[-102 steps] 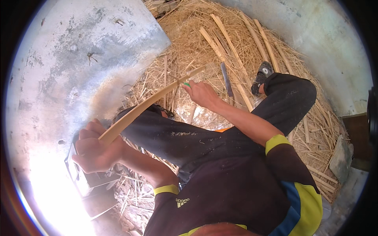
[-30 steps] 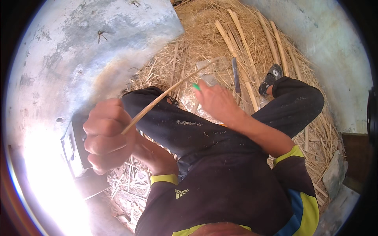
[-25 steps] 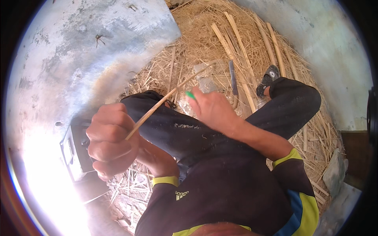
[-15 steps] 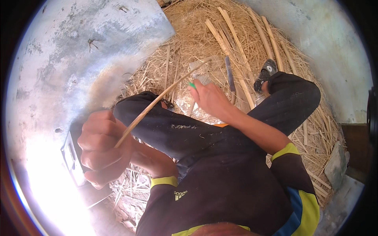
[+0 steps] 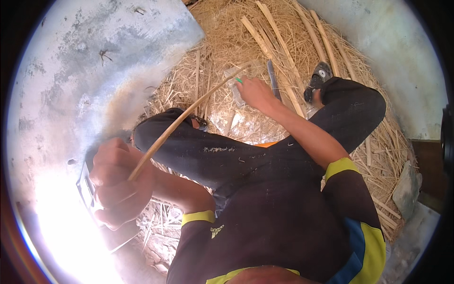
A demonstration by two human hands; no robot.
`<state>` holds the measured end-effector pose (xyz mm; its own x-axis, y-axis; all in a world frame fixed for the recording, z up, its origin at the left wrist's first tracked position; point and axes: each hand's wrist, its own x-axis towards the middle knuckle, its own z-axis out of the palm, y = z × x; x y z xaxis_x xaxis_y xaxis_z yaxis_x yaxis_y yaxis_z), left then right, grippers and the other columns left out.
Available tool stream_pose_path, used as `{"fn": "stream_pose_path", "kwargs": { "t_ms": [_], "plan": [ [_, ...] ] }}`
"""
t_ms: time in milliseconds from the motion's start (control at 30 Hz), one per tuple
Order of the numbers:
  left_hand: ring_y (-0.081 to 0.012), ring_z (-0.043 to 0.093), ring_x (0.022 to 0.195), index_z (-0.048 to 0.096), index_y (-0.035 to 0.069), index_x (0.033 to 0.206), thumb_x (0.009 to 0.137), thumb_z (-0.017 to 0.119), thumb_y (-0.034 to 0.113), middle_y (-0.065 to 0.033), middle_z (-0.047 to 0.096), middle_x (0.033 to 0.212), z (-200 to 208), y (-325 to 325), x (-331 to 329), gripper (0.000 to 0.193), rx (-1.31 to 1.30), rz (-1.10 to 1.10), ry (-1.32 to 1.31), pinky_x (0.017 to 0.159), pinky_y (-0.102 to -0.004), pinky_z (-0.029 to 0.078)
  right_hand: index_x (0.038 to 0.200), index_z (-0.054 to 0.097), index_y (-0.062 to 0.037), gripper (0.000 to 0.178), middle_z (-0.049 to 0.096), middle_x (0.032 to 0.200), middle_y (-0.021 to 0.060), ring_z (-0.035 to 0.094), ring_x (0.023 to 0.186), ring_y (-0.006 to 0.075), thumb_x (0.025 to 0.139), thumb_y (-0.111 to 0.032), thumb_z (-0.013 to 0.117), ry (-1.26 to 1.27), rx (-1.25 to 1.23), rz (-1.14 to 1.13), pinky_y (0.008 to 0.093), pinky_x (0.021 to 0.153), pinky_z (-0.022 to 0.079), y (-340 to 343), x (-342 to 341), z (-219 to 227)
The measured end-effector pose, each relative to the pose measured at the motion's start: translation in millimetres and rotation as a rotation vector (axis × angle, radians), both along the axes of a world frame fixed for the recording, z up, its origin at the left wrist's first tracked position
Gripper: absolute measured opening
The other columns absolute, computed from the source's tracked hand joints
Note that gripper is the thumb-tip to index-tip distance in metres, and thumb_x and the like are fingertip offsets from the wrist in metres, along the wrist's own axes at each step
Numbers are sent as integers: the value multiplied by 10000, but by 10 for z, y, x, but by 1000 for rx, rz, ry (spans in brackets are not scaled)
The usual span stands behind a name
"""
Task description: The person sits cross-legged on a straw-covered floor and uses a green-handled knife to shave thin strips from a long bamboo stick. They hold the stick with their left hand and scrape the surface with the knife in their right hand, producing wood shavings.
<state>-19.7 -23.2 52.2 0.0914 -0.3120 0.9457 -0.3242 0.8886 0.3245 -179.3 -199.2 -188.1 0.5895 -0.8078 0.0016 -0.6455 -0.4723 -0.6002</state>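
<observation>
My left hand (image 5: 117, 182) is closed in a fist round the near end of a long, thin bamboo strip (image 5: 177, 122). The strip slants away from me over my bent leg, and its far tip is close to my right hand (image 5: 257, 93). That hand is closed with a small green piece (image 5: 239, 81) poking out at the fingertips. What the rest of the green piece is stays hidden, and I cannot tell whether it touches the strip.
Straw-like shavings (image 5: 222, 42) cover the floor around my crossed legs. Several long split strips (image 5: 289, 52) lie beyond my right hand, beside a dark flat blade (image 5: 273, 79). Pale concrete walls (image 5: 85, 57) stand on both sides. A flat stone (image 5: 406, 189) leans at the right.
My right hand has moved away from me, toward the strip's far tip. My left hand has shifted slightly left and nearer, still gripping the strip.
</observation>
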Motion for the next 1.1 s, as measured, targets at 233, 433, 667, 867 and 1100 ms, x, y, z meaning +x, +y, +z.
{"fn": "stream_pose_path", "kwargs": {
  "t_ms": [233, 433, 667, 867, 1100],
  "plan": [
    [-108, 217, 343, 401, 105, 527, 906, 278, 366, 7, 242, 425, -6, 43, 112, 476, -30, 52, -32, 389, -271, 122, 950, 520, 2, 244, 632, 646, 176, 637, 542, 323, 963, -225, 429, 14, -55, 141, 436, 527, 524, 174, 81, 352],
    [-101, 165, 371, 330, 109, 499, 884, 312, 372, 9, 163, 438, 9, -62, -95, 467, -37, 512, 125, 395, -272, 117, 934, 535, -23, 168, 658, 672, 156, 667, 610, 310, 917, -177, 470, 190, -237, -69, 431, 529, 534, -146, 191, -456],
    [-91, 131, 392, 342, 91, 475, 894, 328, 388, 9, 167, 438, 64, -140, -276, 513, -52, 253, 259, 397, -269, 117, 1132, 526, -17, 348, 643, 775, 218, 654, 672, 331, 920, -288, 478, 804, -59, 407, 445, 607, 517, -1171, -495, -1561],
    [-90, 130, 403, 298, 113, 482, 900, 334, 430, 13, 159, 465, 54, -50, -207, 525, -17, 437, 432, 413, -271, 126, 1105, 532, 8, 414, 576, 681, 151, 555, 562, 271, 984, -362, 392, 8, 336, -6, 409, 544, 437, -454, -43, 250],
    [-96, 186, 437, 281, 123, 484, 964, 294, 418, 8, 193, 496, 115, -171, -390, 563, -85, 785, 650, 426, -244, 165, 1038, 482, 23, 304, 556, 552, 201, 592, 524, 377, 965, -271, 453, -474, 97, 423, 440, 476, 480, 1029, -60, 2024]
  ]
}}
